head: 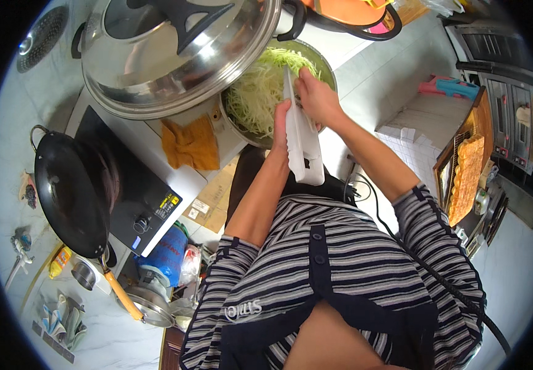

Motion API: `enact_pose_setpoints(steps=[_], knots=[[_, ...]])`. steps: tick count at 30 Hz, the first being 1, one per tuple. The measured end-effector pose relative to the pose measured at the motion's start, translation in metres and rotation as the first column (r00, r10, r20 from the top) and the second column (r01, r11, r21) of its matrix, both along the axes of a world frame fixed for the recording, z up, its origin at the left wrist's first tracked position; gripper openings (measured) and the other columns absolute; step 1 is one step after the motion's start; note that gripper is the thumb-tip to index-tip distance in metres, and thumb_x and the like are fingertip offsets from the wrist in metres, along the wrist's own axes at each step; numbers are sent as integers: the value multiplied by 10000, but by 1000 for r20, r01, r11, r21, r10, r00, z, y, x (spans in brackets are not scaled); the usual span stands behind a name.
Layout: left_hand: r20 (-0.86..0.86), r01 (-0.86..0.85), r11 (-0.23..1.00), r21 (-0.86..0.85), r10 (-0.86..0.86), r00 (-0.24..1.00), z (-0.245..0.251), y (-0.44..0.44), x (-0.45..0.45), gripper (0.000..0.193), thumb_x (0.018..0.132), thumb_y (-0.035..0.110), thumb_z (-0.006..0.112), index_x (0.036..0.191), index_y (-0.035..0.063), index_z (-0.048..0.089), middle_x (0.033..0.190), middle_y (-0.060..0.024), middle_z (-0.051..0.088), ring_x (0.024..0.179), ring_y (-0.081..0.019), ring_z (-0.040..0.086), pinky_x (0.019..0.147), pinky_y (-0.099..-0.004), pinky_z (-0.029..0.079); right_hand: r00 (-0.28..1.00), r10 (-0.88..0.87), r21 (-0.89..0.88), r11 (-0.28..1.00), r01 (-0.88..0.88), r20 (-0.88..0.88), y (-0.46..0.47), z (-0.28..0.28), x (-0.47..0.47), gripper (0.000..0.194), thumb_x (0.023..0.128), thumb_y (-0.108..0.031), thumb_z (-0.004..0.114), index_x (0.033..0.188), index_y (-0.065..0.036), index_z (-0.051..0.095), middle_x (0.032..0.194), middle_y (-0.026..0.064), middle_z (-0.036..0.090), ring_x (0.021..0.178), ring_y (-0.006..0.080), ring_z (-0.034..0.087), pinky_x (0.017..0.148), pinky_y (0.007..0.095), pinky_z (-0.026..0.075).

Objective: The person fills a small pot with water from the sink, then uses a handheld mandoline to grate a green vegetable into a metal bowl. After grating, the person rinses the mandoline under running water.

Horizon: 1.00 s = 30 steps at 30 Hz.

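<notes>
A white plastic grater [304, 143], probably a mandoline slicer, slants over a metal bowl [330, 62] of pale green vegetable shreds [255, 95]. My left hand [281, 125] grips the grater along its left side, the thumb near its edge. On the other side, my right hand [317, 97] is curled at the grater's upper part, above the bowl. Whatever it may hold is hidden by the fingers and the grater. Brighter green shreds lie at the bowl's far side, just past the grater's tip.
A large lidded steel pot [178, 88] overhangs the bowl's left side. Left of me, a black wok [70, 194] rests on an induction cooker [132, 203], near a brown cloth [190, 142]. An orange basin [349, 11] stands beyond the bowl. A black cable [426, 266] crosses my right side.
</notes>
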<state>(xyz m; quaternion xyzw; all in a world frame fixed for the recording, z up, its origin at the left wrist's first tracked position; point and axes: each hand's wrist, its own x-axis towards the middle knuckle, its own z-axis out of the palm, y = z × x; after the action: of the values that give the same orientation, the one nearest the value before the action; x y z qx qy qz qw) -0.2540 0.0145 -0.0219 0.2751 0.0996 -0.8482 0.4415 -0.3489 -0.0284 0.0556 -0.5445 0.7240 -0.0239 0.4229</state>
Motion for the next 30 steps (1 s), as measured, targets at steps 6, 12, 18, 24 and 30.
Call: enact_pose_setpoints(steps=[6,12,18,24,30], knots=[[-15,8,1000,-20,-8,1000,2,0,1,520,879,488,419,1157,65,540,1029,-94,611,938,-238,604,845,-382,499,984,171,-334,925,-179,-55,12,-5,1,168,950,-250,435,1005,-93,452,829,214,644,799,430,620,686,533,469],[80,44,999,19,-45,996,4,0,1,482,876,474,428,1091,68,572,998,-99,621,899,-236,617,781,-362,517,952,301,-446,847,-290,-48,28,-11,-3,157,938,-237,436,1011,-98,434,772,195,635,747,434,617,654,527,464],[68,79,992,-103,-72,995,8,-2,-2,514,858,496,458,1060,32,546,834,-113,606,699,-213,600,628,-340,509,970,47,-240,971,12,238,-10,-43,-35,165,981,-228,437,993,-64,448,781,129,625,668,232,622,594,355,470],[91,76,974,-213,-58,994,7,-8,2,531,864,504,407,1052,31,557,822,-118,609,698,-232,606,616,-335,500,776,-177,245,969,30,606,-6,-41,-63,226,986,-244,481,955,-21,498,750,71,624,570,134,587,539,253,442],[129,85,975,-206,-59,990,2,-7,-1,544,858,515,400,1037,29,567,810,-117,607,677,-236,603,592,-334,493,773,-106,175,984,-6,625,-2,-29,-67,301,935,-287,553,978,10,528,771,88,644,630,150,641,578,235,486]])
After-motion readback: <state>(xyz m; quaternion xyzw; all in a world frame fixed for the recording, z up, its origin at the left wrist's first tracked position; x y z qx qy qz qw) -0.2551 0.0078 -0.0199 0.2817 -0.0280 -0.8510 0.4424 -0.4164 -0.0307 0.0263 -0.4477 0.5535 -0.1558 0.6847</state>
